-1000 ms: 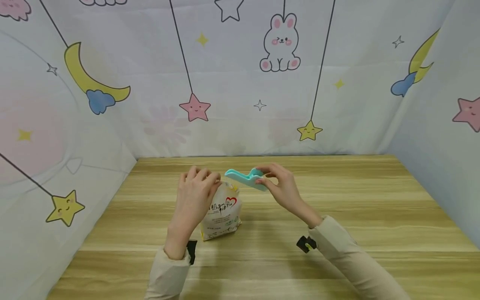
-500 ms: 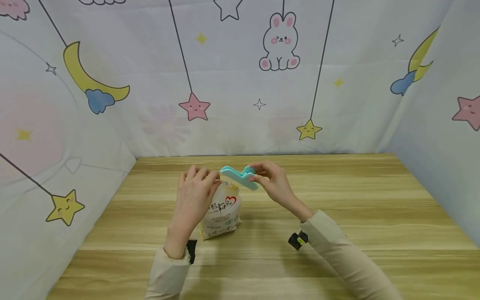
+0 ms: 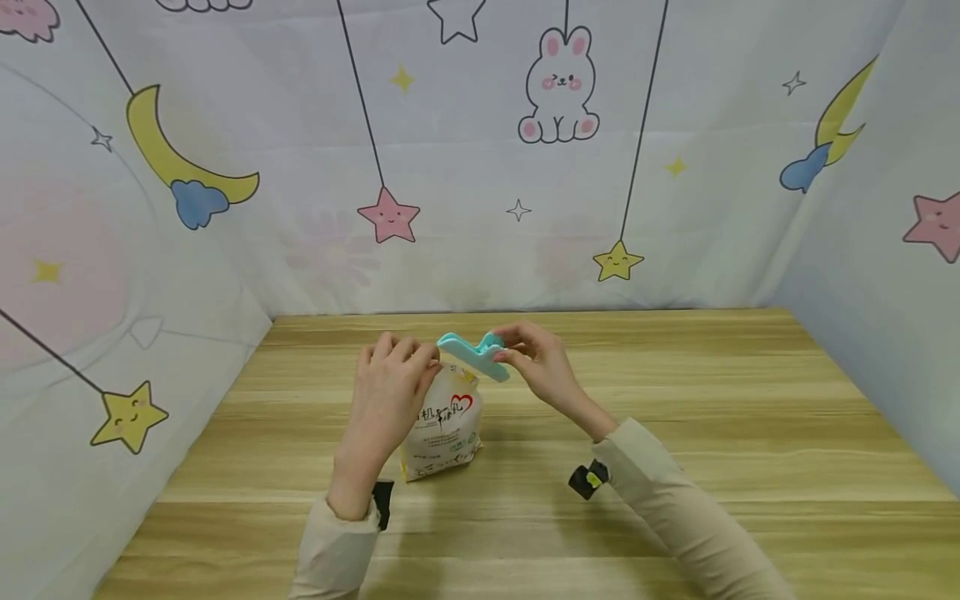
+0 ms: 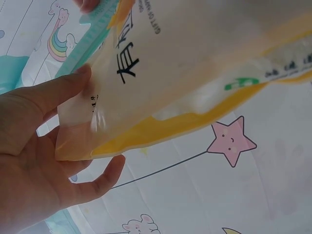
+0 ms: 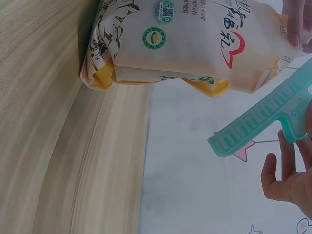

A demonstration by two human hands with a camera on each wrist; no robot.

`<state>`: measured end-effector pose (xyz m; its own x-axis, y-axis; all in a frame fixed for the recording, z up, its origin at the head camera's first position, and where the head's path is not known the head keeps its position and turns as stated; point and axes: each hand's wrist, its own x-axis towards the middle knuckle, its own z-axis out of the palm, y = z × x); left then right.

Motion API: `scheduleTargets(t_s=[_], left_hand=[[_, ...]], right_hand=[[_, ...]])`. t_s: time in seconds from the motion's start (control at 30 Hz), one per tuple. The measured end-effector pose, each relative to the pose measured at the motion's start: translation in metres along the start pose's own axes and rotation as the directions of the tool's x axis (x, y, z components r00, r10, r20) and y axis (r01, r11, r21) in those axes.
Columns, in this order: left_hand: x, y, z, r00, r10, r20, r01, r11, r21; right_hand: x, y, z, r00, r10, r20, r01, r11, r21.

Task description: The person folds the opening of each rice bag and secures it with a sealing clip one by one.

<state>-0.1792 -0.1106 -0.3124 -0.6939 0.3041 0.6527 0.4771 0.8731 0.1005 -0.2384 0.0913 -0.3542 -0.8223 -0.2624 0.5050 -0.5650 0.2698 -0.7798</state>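
Note:
A whitish printed plastic bag [image 3: 442, 433] with yellow edges and a red heart stands upright on the table. My left hand [image 3: 386, 396] pinches its folded top; in the left wrist view the thumb [image 4: 73, 85] lies on the bag's near face. The right hand [image 3: 547, 367] squeezes the handles of a turquoise bag clip [image 3: 480, 358] between thumb and fingers. The clip's long bar slants across the bag's top, its far end close to my left fingertips. Seen from the right wrist, the clip [image 5: 265, 112] runs alongside the bag's top corner.
The wood-grain table [image 3: 675, 417] extends around the bag. Behind it hangs a white cloth [image 3: 480, 267] printed with stars, moons and a rabbit, and similar cloth closes off both sides. Black wrist straps show at both sleeves.
The right hand has moved left with the bag clip, bringing its bar over the bag's top, with less movement in the last half second. My left hand and the bag stay in place.

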Motion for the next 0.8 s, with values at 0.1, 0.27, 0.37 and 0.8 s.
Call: scheduleTargets(t_s=[0.1,0.27,0.37,0.8], left_hand=[[0.0000,0.0002,-0.0002,1.000,0.000,0.000,0.000,1.000,0.000],[-0.0002,0.0006,-0.0006,1.000,-0.005,0.002,0.005,1.000,0.003],[-0.0004,0.0009,-0.0009,1.000,-0.009,0.007,0.009,1.000,0.005],[0.0000,0.0005,-0.0004,1.000,0.007,-0.008,-0.007,1.000,0.014]], right_hand=[[-0.0005,0.0009,0.0011,1.000,0.002,0.001,-0.002,1.000,0.006],[-0.0013,0.0012,0.0035,1.000,-0.009,-0.004,0.009,1.000,0.029],[-0.0020,0.0006,0.0048,1.000,-0.031,-0.007,0.031,0.998,0.047],[-0.0007,0.0036,0.0055,0.999,-0.044,-0.002,0.044,0.999,0.024]])
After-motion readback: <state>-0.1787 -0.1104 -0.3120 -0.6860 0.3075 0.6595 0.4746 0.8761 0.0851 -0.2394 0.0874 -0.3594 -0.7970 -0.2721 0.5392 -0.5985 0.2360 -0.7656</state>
